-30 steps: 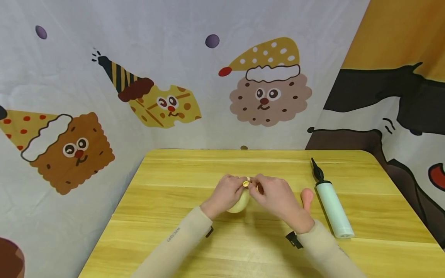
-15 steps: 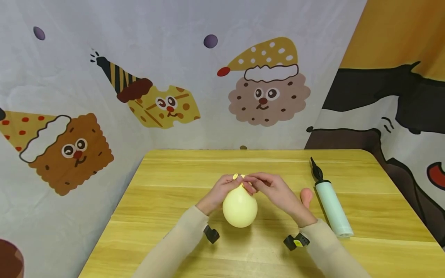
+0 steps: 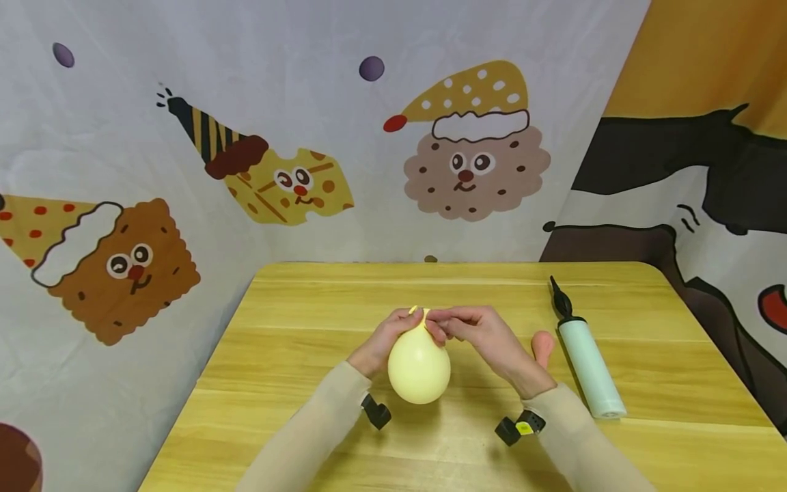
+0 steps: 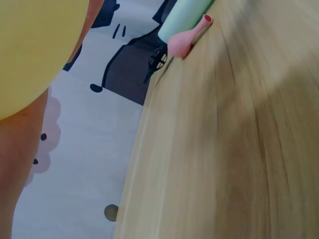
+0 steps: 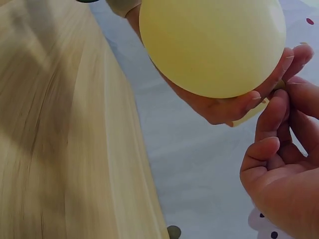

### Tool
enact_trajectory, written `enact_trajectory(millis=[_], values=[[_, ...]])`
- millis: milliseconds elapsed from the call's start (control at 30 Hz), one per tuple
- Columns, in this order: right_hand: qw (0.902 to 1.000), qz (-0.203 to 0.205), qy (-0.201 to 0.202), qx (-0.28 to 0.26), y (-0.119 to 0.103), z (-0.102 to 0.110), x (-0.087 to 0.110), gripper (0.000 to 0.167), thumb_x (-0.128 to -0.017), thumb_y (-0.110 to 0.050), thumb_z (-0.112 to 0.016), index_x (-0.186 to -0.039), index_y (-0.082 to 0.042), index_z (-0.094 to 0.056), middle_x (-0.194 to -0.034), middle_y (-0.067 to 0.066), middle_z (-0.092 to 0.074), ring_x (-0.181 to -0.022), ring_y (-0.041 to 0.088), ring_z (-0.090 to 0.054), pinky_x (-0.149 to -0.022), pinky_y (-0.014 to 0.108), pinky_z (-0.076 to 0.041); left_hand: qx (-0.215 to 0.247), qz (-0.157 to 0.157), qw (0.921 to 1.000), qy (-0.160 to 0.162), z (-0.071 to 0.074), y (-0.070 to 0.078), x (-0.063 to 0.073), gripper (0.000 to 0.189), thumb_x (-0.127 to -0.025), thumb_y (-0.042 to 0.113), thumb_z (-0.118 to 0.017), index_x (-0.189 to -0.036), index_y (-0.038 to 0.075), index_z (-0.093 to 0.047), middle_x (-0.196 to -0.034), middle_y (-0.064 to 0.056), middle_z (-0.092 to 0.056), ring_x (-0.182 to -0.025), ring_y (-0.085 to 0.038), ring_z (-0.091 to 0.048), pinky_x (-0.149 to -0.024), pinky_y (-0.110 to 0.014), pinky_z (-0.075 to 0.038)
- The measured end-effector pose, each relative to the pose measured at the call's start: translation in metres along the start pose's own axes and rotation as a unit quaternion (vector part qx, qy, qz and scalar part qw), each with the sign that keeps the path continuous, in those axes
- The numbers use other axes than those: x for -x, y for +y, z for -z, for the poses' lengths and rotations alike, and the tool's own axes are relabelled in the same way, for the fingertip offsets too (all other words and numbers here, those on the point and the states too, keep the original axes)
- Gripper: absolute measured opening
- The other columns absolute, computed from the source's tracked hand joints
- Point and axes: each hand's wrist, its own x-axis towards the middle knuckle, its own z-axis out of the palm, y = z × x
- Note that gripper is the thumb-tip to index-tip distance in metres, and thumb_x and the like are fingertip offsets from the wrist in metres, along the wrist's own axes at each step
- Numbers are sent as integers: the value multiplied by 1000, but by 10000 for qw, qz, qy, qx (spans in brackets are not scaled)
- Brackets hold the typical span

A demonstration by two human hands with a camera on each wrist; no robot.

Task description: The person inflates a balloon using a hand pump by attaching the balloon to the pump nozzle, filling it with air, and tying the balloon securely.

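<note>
A small inflated yellow balloon [image 3: 419, 369] hangs neck-up over the table in the head view. My left hand [image 3: 382, 344] grips its neck from the left, with the thumb on top and a bit of the yellow mouth sticking up past it. From the right, my right hand [image 3: 486, 335] pinches the neck between thumb and fingertips, close against the left thumb. In the right wrist view the left fingers [image 5: 214, 110] curl behind the balloon [image 5: 214, 45], and the right hand [image 5: 284, 169] pinches at the neck. The left wrist view has the balloon [image 4: 35, 50] filling its upper left corner.
A pale green hand pump [image 3: 591, 369] with a black nozzle lies on the right of the wooden table [image 3: 295, 301]. Beside it, left of the pump, lies a limp pink balloon [image 3: 542, 347]. A cartoon-print cloth [image 3: 307, 75] hangs behind the table.
One second ago the balloon was mostly behind the hands, its mouth facing the camera. It has swung down into full view below them, and the fingers have shifted on the neck.
</note>
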Motion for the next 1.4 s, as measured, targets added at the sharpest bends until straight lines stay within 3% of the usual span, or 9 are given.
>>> enact_trajectory(millis=[367,767,1033,1200,1400], values=[[9995,-136,220,-200,-1,-3,-3,26,-101,-14,-66,-123,-2,-74,-126,12,-72,-116,25,-67,-92,37,-57,174,177,9997,-81,2,-4,-2,40,-104,54,-55,-92,27,-82,-92,7,-75,-102,-14,-66,-92,-33,-57],[9969,133,634,447,-3,-8,3,21,-102,-19,-69,-117,-7,-78,-118,9,-75,-110,22,-71,-89,32,-59,282,52,9993,-260,2,-6,-4,40,-107,48,-51,-94,27,-82,-90,9,-75,-94,-11,-69,-90,-32,-57],[9888,404,1091,931,-8,-13,4,14,-98,-10,-71,-109,-11,-79,-105,4,-77,-89,19,-71,-78,27,-59,354,-15,9988,-343,0,-6,-8,36,-107,49,-51,-108,28,-80,-89,11,-75,-95,-12,-68,-92,-31,-55],[9886,544,1193,739,-8,-14,4,13,-96,-5,-69,-105,-8,-77,-103,7,-76,-83,19,-68,-72,29,-59,456,-128,9973,-556,-2,-4,-12,36,-105,52,-52,-112,28,-79,-89,12,-76,-98,-13,-67,-94,-32,-53],[9930,606,1015,-51,-7,-16,5,10,-97,0,-63,-102,2,-70,-97,10,-73,-80,17,-64,-67,29,-56,654,-138,9959,-610,-7,1,-13,36,-100,55,-60,-102,26,-81,-89,10,-76,-96,-10,-69,-85,-27,-58]])
